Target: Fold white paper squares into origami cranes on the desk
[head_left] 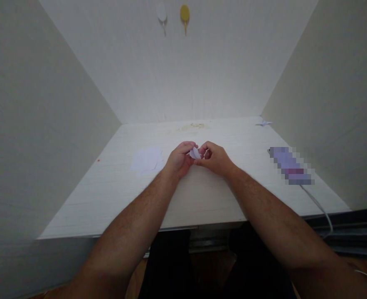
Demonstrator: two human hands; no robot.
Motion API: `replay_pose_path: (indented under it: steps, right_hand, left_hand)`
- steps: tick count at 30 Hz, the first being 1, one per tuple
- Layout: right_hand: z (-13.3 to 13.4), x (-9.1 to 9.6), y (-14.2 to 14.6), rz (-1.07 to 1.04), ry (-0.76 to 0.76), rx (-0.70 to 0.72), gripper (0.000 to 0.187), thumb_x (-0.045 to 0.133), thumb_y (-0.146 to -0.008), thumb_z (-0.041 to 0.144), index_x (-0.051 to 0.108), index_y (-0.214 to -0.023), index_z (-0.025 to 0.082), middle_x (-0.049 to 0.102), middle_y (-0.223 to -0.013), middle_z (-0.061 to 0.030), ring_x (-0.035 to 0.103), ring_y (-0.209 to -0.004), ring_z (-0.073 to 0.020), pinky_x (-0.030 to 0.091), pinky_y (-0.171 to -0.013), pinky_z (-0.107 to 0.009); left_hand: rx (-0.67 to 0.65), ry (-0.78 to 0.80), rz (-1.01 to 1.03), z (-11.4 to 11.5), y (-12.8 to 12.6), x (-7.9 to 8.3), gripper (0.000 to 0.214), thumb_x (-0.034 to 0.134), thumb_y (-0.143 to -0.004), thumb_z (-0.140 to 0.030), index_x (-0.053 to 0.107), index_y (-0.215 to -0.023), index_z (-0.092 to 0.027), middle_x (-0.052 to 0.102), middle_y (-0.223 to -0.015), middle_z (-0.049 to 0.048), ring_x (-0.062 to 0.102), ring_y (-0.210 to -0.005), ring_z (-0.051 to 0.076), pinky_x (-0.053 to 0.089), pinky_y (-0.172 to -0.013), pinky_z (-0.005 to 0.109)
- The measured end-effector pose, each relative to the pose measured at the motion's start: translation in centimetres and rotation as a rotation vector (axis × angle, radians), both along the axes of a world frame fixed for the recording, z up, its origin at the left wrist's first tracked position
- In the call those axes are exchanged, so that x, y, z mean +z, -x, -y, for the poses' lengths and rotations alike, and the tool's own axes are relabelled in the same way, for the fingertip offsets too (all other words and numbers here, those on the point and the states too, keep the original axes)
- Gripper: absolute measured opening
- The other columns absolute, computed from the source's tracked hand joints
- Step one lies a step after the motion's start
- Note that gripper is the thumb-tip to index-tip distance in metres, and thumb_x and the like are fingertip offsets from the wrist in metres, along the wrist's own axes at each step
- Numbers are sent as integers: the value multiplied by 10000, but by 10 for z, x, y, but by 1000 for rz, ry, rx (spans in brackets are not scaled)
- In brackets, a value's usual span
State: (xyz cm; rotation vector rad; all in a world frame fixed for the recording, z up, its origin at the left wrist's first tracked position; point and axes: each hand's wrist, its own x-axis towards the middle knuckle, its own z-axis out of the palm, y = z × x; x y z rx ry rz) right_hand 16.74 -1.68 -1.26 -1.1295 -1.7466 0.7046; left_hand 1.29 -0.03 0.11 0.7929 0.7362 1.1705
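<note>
My left hand (179, 160) and my right hand (215, 158) meet over the middle of the white table (114, 199). Both pinch a small piece of white paper (195, 153) between their fingertips. The fingers of each hand are curled closed around it. Most of the paper is hidden by the fingers. A few sheets of white paper (148, 160) lie flat on the table just left of my left hand.
White walls close in the table at left, right and back. A blurred purple object (291, 165) with a white cable (318, 206) lies at the right. A small folded paper (264, 123) sits in the far right corner. Two hooks (173, 14) hang on the back wall.
</note>
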Motion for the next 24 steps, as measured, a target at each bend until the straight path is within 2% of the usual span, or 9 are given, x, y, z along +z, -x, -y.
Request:
replay_pose_path:
  steps: [5,12,18,24]
  right_hand:
    - [-1,0,1,40,-77,-54,324,819,-628,365,569,-746,196,572,-691,35,473,-585,-96,395,-569,-252]
    - [-1,1,0,-95,6,-54,190,731,-726,339,626,-746,182,564,-598,46,443,-509,-81,364,-509,-236]
    - [-4,0,-1,-172,14,-104,173,678,-770,328,602,-710,184,572,-523,35,493,-473,-98,359,-469,-235]
    - [-2,5,-1,-234,26,-161,163,660,-771,318,582,-693,199,582,-535,29,513,-479,-106,398,-485,-243]
  left_hand:
    - [-26,-14,10,0,0,-2,157,702,-698,-196,619,-822,-149,635,-797,17,610,-660,128,486,-547,238]
    - [-14,19,24,-2,3,-2,198,703,-739,-207,637,-906,-126,662,-859,63,644,-740,156,564,-670,315]
    - [-7,33,8,-2,3,-1,170,664,-755,-199,644,-906,-123,653,-826,64,654,-741,176,582,-663,346]
    - [-10,63,-47,0,2,2,177,637,-766,-212,633,-927,-139,675,-935,88,674,-751,184,576,-646,334]
